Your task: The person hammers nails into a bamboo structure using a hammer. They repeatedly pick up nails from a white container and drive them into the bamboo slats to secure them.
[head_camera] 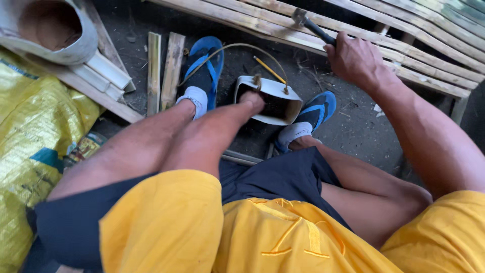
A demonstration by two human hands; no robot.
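My left hand [251, 99] reaches into the white container [273, 101] on the ground between my sandals [207, 65]; I cannot tell how its fingers are set. Farther out, my right hand [356, 59] grips a hammer [313, 25] over the bamboo slats [404, 45].

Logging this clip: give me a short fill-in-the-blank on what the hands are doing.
The right hand grips a ____ by its dark handle.
The left hand reaches into a small white ____ on the ground.
Both feet wear ____ sandals.
A ____ pencil lies by the wire handle.

Missing: hammer; container; blue; yellow
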